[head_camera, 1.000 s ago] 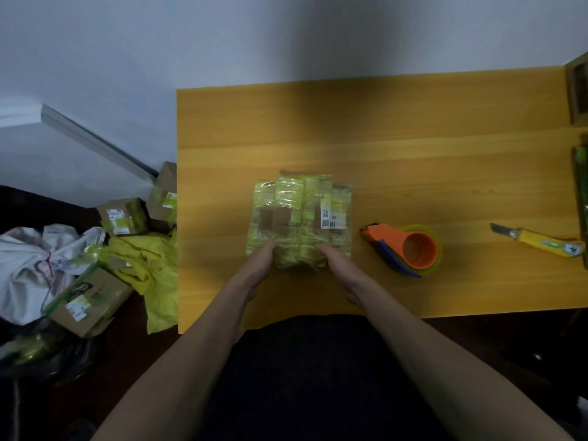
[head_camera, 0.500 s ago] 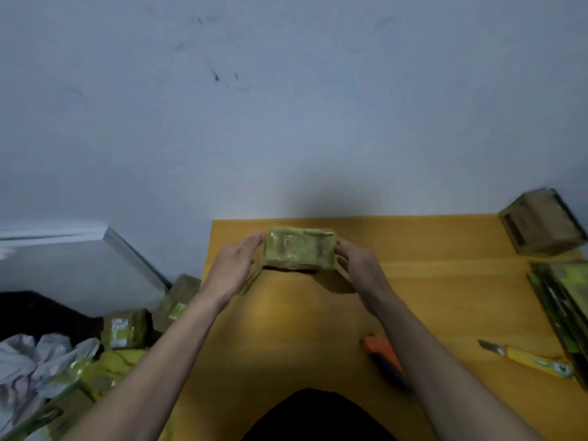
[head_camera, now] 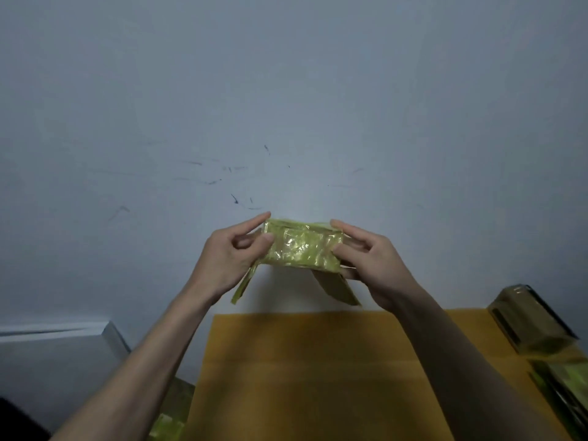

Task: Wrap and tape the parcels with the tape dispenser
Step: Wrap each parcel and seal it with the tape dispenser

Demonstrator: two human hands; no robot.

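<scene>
At the near edge of view, two bare forearms rise from the lower corners and converge upward over the desk (head_camera: 318, 370). The yellow wooden top shows bare between the arms; its left edge runs down past small packages on the floor (head_camera: 171, 405), blurred. At the desk's far right corner sits one box wrapped in yellow-green tape (head_camera: 531, 319), and just nearer along the right edge lies a second wrapped, glossy item (head_camera: 563, 389), cut off by the frame.

Higher, held up in the air beyond the far edge of the desk, is one parcel (head_camera: 302, 246), wound in shiny yellow-green tape, long side level. Left hand (head_camera: 229, 259) grips its left end: index finger extended along the top edge, thumb pressed on the near face, other fingers curled behind. Right hand (head_camera: 372, 265) grips the right end: fingers across the top and side, thumb on the near face. A loose strip of tape (head_camera: 243, 286) hangs from the lower left corner; a brown cardboard flap (head_camera: 337, 289) juts down from the lower right.

Behind it all, a pale wall (head_camera: 286, 90) with a few dark scuffs. Tape dispenser is out of view.
</scene>
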